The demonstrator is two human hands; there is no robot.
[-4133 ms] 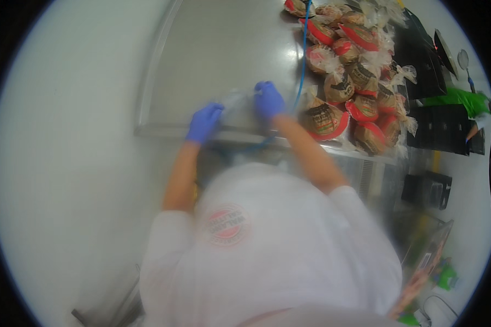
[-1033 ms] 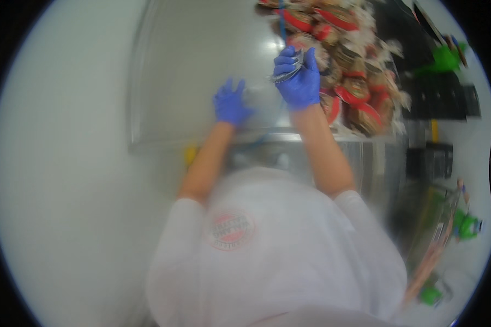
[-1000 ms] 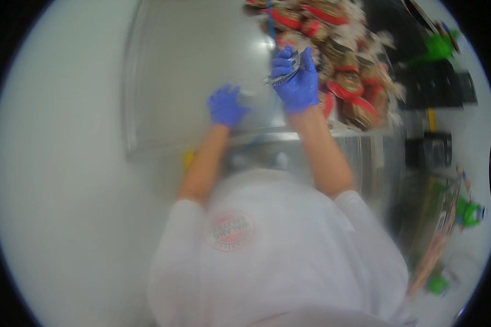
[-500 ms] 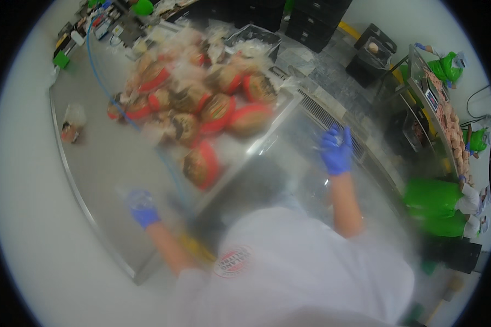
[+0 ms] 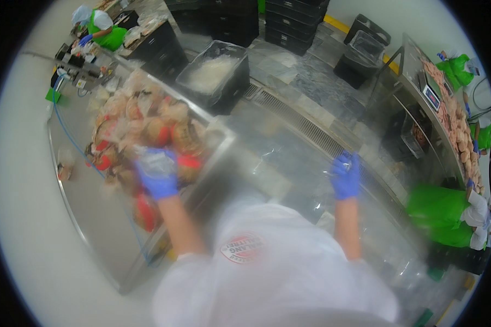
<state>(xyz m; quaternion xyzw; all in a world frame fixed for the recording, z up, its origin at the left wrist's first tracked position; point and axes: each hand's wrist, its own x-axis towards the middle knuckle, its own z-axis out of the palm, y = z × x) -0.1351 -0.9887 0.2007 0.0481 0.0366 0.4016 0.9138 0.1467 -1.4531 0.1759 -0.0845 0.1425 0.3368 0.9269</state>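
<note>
My left hand (image 5: 159,173), in a blue glove, is over the near right side of a pile of clear plastic packages (image 5: 186,139) with red and brown bands. A pale, see-through patch shows across it. Motion smears its fingers, so I cannot see whether it grips a package. The pile lies on a metal table (image 5: 87,218). Away to the right, above the wet floor, my right hand (image 5: 345,175) is raised in a blue glove. Its fingers are curled in, and something pale shows by them, too blurred to name.
Beyond the table's raised edge (image 5: 215,143) stands a black crate with a clear liner (image 5: 237,82). A floor drain grate (image 5: 297,117) crosses the floor. Stacked black crates (image 5: 294,24) are at the back. People in green aprons (image 5: 439,210) work at a table on the right.
My left hand has moved from the bare table near the left edge to the packages. The view has shifted, with the pile now farther left. My right hand stays raised.
</note>
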